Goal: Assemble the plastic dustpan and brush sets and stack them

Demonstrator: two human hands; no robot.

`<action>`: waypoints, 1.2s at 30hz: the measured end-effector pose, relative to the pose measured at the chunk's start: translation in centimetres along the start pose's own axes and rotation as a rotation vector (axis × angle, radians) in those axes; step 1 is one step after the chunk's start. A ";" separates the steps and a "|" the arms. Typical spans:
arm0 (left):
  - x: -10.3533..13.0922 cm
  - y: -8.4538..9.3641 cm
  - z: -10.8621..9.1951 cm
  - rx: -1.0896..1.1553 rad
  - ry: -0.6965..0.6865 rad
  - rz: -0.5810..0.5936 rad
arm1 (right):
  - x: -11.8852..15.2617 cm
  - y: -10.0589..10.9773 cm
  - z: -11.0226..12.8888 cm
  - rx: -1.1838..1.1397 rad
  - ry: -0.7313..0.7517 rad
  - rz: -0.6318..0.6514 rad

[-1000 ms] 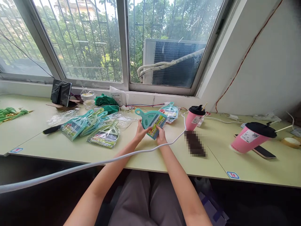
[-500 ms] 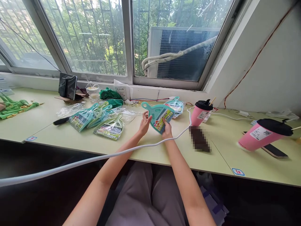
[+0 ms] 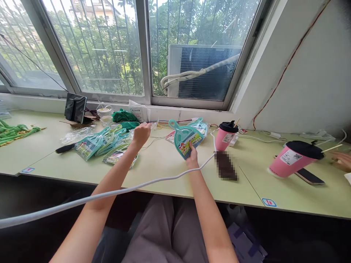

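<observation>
We are in what looks like a shared indoor workroom, though we cannot tell whether it belongs to a workshop or an office. A long, pale yellow-green table runs beneath wide metal-framed windows, with small blue-bordered paper labels stuck along its front edge like place markers. Teal and green plastic dustpan sets in clear wrapping lie grouped on it beside loose, crumpled transparent plastic. Another person's hand shows at the right edge. Pink paper cups with black lids stand among thin white cables. Outside we see bars, trees and a boxy air-conditioner unit.
</observation>
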State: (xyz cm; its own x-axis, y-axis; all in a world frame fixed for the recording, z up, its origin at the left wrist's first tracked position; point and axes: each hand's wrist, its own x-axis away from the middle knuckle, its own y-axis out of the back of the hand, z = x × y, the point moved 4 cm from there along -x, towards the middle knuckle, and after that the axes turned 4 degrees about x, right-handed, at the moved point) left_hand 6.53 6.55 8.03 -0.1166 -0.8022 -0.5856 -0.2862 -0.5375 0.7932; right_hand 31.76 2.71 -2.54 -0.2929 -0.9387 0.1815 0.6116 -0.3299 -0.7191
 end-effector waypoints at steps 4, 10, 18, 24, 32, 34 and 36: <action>2.3 2.6 -2.6 0.198 -0.287 0.057 | -0.3 1.6 2.9 -0.098 0.045 -0.079; 6.7 -2.2 -4.8 0.323 -0.478 0.686 | -0.1 3.2 5.1 -0.047 0.093 -0.060; 5.9 -6.5 -6.1 0.127 -0.218 0.361 | 0.5 2.7 1.1 0.131 0.017 -0.060; 7.3 -8.9 -6.4 0.060 -0.121 0.348 | 1.0 4.0 0.3 0.215 -0.023 -0.086; 6.4 -8.3 -5.1 0.153 0.052 0.326 | 1.1 6.5 1.8 0.409 -0.010 -0.037; 6.2 -8.3 -4.7 0.213 0.070 0.290 | 1.1 6.8 1.9 0.418 0.019 -0.056; 6.0 -8.3 -4.3 0.272 0.076 0.248 | 1.1 6.6 1.7 0.422 0.036 -0.066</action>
State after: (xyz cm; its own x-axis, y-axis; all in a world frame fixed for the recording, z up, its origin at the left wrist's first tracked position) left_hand 12.26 5.10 -1.30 -0.1457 -0.9219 -0.3591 -0.5019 -0.2440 0.8298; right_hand 36.73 -0.68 -5.96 -0.3626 -0.9125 0.1892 0.8354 -0.4083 -0.3679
